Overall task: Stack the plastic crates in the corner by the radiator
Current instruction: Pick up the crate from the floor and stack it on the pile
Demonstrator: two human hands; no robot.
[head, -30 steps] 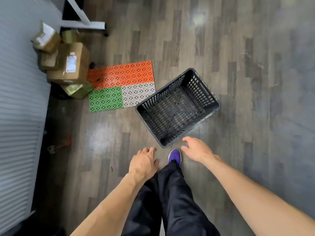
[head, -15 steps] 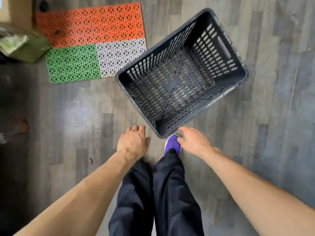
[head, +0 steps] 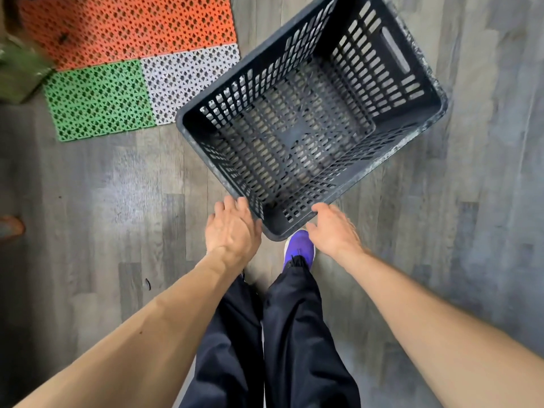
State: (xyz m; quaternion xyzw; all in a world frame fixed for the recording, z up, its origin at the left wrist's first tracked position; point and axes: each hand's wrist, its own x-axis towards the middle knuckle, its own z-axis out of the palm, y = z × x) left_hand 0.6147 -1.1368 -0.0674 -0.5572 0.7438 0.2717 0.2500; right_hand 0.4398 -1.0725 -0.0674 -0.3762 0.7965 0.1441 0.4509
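Left hand [head: 232,231] and right hand [head: 332,228] flank the near corner of the dark grey slotted plastic crate [head: 368,69], fingers loose, gripping nothing.

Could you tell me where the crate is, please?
The dark crate sits upper centre in head view, right of the coloured mats, near corner between left hand and right hand.

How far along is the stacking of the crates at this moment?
Done: nothing visible; one dark crate stands alone on the floor, unstacked. In hand: the left hand and right hand are at its near corner, with no clear grip. Left: lifting, carrying and stacking it; no other crates are in view.
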